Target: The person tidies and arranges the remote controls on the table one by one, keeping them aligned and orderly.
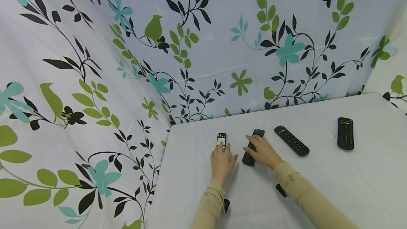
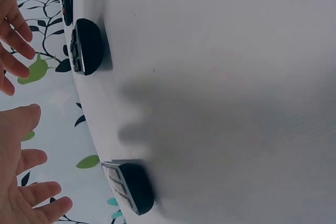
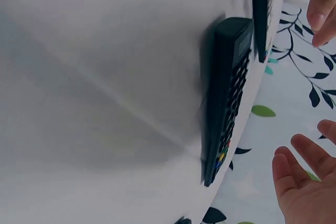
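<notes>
My left hand point(image 1: 222, 165), fingers spread and extended, is over the lower end of a small remote control point(image 1: 221, 137) with a pale key area. In the left wrist view that remote point(image 2: 131, 187) lies on the white cloth, with the left hand point(image 2: 26, 182) raised above it, apart from it. My right hand point(image 1: 263, 152) reaches across the middle of a longer black remote control point(image 1: 249, 159), hiding part of its keys. The right wrist view has this remote point(image 3: 228, 98) flat on the cloth, and the right hand point(image 3: 304, 187), its fingers loosely bent, above it. Both hands hold nothing.
To the right, a third black remote point(image 1: 292, 140) lies slanted, and a fourth point(image 1: 345, 133) lies nearly straight farther right. All rest on a white-covered table point(image 1: 359, 186). A leaf-and-bird patterned curtain point(image 1: 216, 52) hangs behind and to the left.
</notes>
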A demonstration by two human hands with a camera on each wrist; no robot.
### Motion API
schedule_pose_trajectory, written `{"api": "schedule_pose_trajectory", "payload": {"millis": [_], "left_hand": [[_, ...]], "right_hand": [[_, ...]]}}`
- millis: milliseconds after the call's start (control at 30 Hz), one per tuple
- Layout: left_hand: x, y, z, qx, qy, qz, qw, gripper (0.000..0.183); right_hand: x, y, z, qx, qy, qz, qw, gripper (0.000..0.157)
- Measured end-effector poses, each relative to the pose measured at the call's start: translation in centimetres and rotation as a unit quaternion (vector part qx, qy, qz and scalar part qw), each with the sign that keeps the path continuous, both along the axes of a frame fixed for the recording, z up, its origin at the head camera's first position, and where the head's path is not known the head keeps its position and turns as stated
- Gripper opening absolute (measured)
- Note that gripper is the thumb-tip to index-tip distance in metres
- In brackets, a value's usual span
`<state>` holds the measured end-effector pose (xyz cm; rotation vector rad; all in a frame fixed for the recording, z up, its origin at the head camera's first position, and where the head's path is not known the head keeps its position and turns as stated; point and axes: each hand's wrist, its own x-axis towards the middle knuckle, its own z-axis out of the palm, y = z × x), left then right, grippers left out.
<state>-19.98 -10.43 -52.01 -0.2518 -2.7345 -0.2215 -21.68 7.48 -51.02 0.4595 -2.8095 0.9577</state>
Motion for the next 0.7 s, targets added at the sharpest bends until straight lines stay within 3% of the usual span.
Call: {"api": "schedule_pose_trajectory", "payload": {"millis": [133, 267, 500, 700], "left_hand": [[-0.5, -0.3, 0.1, 0.002, 0.013, -0.002, 0.9999, 0.048], [-1.0, -0.5, 0.0, 0.011, -0.005, 0.008, 0.9999, 0.048], [-2.2, -0.9, -0.4, 0.051, -0.036, 0.045, 0.9970, 0.049], [-2.9, -1.4, -1.1, 0.071, -0.044, 0.085, 0.9928, 0.047]], "right_hand": [[-0.6, -1.3, 0.0, -0.002, 0.010, 0.000, 1.000, 0.053], [-1.1, -2.4, -0.1, 0.001, 0.004, -0.001, 1.000, 0.051], [-1.8, -4.2, -0.2, -0.048, -0.056, -0.010, 0.997, 0.048], [-1.9, -5.6, -0.3, -0.104, -0.116, -0.027, 0.987, 0.048]]}}
